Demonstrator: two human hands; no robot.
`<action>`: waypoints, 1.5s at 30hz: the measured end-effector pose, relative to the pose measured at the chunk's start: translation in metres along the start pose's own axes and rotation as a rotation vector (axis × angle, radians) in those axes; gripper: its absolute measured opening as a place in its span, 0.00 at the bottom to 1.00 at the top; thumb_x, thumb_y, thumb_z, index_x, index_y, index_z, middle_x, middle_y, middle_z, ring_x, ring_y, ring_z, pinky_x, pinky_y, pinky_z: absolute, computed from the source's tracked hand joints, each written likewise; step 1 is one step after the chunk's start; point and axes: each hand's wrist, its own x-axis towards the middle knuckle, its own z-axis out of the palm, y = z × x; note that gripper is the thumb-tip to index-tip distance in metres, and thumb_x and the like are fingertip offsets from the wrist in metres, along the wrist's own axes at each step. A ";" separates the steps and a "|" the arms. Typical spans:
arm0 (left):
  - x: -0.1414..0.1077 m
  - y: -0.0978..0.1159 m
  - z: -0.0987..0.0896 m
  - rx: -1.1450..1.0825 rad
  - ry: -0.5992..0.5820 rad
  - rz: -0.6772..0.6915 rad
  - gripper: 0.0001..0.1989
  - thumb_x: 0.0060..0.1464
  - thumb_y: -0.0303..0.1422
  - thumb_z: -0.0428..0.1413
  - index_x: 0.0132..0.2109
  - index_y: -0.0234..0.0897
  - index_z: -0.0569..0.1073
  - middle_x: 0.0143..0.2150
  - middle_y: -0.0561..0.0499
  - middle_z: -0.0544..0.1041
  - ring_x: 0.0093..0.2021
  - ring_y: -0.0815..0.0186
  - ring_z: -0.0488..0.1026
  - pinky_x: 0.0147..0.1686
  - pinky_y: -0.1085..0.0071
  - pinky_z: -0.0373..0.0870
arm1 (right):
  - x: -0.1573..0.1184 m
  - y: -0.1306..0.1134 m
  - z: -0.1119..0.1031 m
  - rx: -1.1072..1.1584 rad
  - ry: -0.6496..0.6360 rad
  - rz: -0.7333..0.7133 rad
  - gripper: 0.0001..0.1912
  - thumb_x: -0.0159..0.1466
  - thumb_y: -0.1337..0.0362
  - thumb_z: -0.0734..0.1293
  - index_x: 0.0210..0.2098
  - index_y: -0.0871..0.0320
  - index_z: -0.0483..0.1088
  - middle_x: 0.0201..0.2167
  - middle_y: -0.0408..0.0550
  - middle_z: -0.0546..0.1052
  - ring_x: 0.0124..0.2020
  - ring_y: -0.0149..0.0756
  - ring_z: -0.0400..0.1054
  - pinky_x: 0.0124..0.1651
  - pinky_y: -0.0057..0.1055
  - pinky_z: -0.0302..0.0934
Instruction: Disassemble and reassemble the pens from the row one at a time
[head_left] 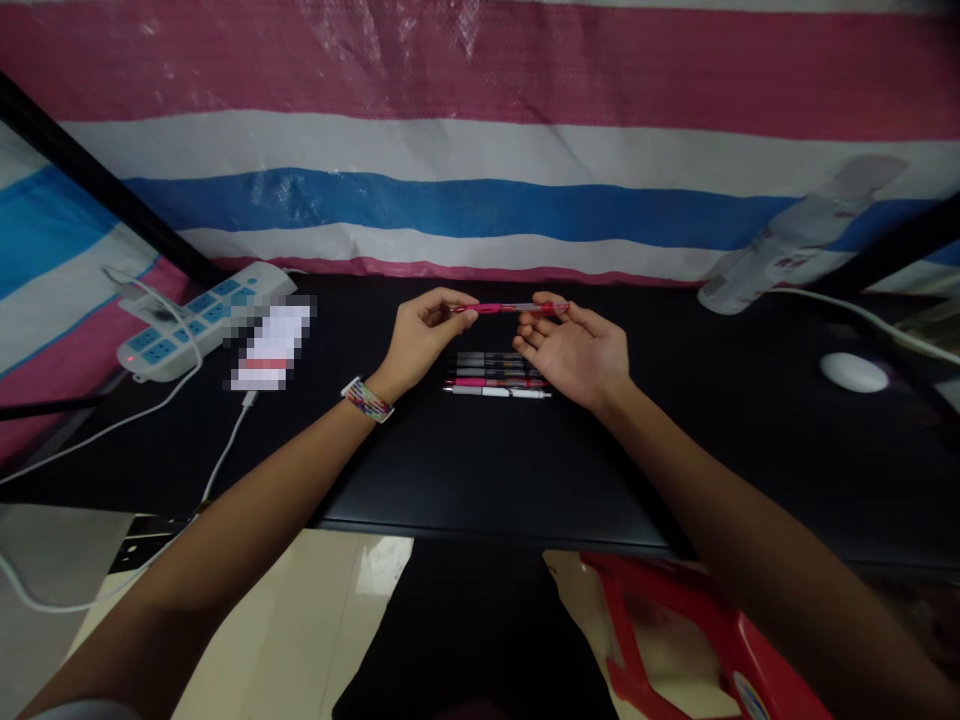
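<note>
A red pen [511, 308] with a clear middle is held level above the black table. My left hand [424, 335] pinches its left end between thumb and fingers. At the other end, my right hand [577, 350] grips the pen with thumb and forefinger, palm turned up and the other fingers loosely curled. Below the pen, several pens lie side by side on the table. Among them are dark-gripped pens [487, 360], a pink-gripped pen [480, 382] and a white pen [495, 392] nearest me. My right hand hides some of their right ends.
A white power strip [202, 320] and a charging phone [271, 345] lie at the left, with cables trailing off. At the right are a clear bottle [780, 255] and a white mouse [853, 372]. A striped sheet [480, 150] hangs behind the black table [465, 470]. Below stands a red stool [630, 640].
</note>
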 end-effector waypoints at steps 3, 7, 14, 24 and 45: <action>0.000 0.001 0.000 -0.005 0.003 -0.006 0.13 0.56 0.40 0.75 0.44 0.39 0.87 0.36 0.50 0.84 0.35 0.66 0.79 0.38 0.68 0.77 | 0.001 0.001 0.000 -0.012 0.003 -0.013 0.13 0.64 0.51 0.72 0.45 0.49 0.79 0.39 0.51 0.81 0.49 0.50 0.77 0.59 0.52 0.75; 0.001 0.001 -0.001 -0.014 0.003 -0.008 0.13 0.56 0.40 0.76 0.44 0.39 0.87 0.36 0.50 0.84 0.35 0.67 0.79 0.38 0.69 0.77 | 0.000 0.001 0.001 -0.014 -0.002 -0.023 0.17 0.64 0.47 0.71 0.47 0.49 0.80 0.40 0.52 0.82 0.51 0.51 0.77 0.59 0.54 0.75; 0.001 0.000 -0.002 0.003 0.005 -0.006 0.15 0.56 0.43 0.76 0.44 0.39 0.87 0.35 0.50 0.84 0.35 0.66 0.80 0.38 0.68 0.77 | -0.001 0.000 0.001 -0.030 -0.010 0.004 0.19 0.62 0.48 0.71 0.48 0.49 0.79 0.42 0.53 0.83 0.51 0.53 0.76 0.59 0.56 0.75; 0.002 -0.001 -0.001 -0.010 0.013 -0.006 0.16 0.56 0.43 0.76 0.44 0.39 0.86 0.35 0.50 0.84 0.35 0.65 0.80 0.39 0.68 0.78 | 0.000 0.001 0.004 0.015 0.023 0.000 0.18 0.65 0.49 0.69 0.48 0.50 0.80 0.42 0.52 0.84 0.50 0.50 0.79 0.58 0.51 0.78; -0.001 -0.008 -0.013 0.492 -0.242 0.119 0.05 0.64 0.34 0.67 0.43 0.43 0.89 0.41 0.47 0.85 0.42 0.59 0.79 0.45 0.61 0.74 | 0.002 0.001 -0.020 -1.139 0.045 -0.484 0.08 0.63 0.66 0.74 0.35 0.46 0.87 0.35 0.49 0.81 0.41 0.50 0.72 0.61 0.58 0.68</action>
